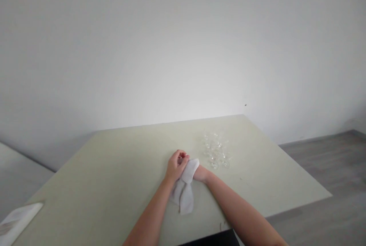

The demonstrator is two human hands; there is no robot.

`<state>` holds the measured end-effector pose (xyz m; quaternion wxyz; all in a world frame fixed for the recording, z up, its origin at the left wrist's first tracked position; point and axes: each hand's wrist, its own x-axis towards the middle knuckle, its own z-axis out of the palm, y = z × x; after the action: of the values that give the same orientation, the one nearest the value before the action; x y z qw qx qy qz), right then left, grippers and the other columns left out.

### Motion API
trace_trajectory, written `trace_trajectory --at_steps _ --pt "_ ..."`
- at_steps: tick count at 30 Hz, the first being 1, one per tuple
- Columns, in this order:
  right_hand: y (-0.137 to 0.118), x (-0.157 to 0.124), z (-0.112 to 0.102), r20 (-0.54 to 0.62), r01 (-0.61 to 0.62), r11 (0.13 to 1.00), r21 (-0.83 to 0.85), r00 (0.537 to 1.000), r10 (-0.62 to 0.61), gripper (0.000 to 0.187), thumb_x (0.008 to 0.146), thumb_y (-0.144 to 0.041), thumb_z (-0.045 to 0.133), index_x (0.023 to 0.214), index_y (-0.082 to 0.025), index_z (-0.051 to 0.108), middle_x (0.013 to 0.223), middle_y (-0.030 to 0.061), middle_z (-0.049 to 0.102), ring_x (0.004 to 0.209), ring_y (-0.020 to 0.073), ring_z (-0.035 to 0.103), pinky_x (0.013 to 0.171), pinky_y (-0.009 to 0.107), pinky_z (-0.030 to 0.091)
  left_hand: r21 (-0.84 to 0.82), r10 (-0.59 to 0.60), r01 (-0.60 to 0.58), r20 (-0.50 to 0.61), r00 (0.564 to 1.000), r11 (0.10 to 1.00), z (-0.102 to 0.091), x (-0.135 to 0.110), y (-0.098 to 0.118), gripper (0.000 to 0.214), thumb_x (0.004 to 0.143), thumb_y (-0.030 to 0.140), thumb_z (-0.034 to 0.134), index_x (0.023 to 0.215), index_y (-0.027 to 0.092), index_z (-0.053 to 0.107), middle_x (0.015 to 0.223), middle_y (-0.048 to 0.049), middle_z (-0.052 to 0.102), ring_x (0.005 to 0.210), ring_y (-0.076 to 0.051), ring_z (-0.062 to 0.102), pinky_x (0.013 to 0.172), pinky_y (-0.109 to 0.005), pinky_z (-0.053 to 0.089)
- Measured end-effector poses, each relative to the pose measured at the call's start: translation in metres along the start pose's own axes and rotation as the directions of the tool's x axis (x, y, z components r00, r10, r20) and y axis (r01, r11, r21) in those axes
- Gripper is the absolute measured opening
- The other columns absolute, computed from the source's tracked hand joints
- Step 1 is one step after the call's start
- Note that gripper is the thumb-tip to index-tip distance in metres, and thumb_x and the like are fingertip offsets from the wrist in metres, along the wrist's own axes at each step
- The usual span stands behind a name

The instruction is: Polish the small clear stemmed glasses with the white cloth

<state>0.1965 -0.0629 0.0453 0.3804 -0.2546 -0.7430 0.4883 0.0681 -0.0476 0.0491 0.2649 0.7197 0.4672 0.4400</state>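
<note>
A white cloth (187,196) is bunched between my two hands and hangs down toward the table's near side. My left hand (176,165) has its fingers curled in beside the cloth's upper end; what they grip is too small and blurred to make out. My right hand (200,173) reaches in from the right with the cloth over it, so its fingers are hidden and only the wrist side shows. Just beyond it, to the right, several small clear glass-like pieces (215,149) stand clustered on the pale table (122,162).
At the table's left edge lies a white packet or sheet (20,219) with printing on it. A black edge (214,238) shows at the bottom, close to my body. Behind the table rises a plain white wall (171,48); grey wood-look floor (323,162) shows at right.
</note>
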Motion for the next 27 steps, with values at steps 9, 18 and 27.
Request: trace_trajectory --at_steps 9,18,27 --pt "0.025 -0.005 -0.005 -0.059 -0.105 0.986 0.128 0.992 0.113 0.025 0.088 -0.033 0.058 0.101 -0.017 0.072 0.102 0.0088 0.073 0.1 0.0228 0.067 0.102 0.04 0.048 -0.081 -0.112 0.132 0.213 0.971 0.988 0.005 0.007 -0.017 0.036 0.09 0.05 0.048 0.085 0.02 0.067 0.088 -0.0031 0.072 0.087 -0.02 0.065 0.082 -0.03 0.048" --pt "0.023 -0.007 -0.005 -0.083 -0.18 0.974 0.134 0.978 0.192 0.029 0.085 -0.036 0.06 0.106 -0.018 0.07 0.103 0.0069 0.073 0.103 0.0232 0.066 0.103 0.041 0.048 -0.081 -0.104 0.126 0.23 0.968 0.989 0.005 0.007 -0.022 0.035 0.091 0.049 0.049 0.089 0.02 0.069 0.09 -0.0026 0.074 0.086 -0.02 0.065 0.08 -0.03 0.048" --pt "0.025 -0.006 -0.006 -0.029 -0.164 0.978 0.132 0.985 0.169 0.03 0.087 -0.04 0.057 0.101 -0.019 0.072 0.1 0.007 0.074 0.101 0.0232 0.067 0.103 0.042 0.048 -0.075 -0.127 0.148 0.234 0.964 0.986 0.003 0.006 -0.02 0.037 0.09 0.052 0.048 0.086 0.02 0.067 0.087 -0.0033 0.073 0.085 -0.021 0.066 0.08 -0.031 0.049"
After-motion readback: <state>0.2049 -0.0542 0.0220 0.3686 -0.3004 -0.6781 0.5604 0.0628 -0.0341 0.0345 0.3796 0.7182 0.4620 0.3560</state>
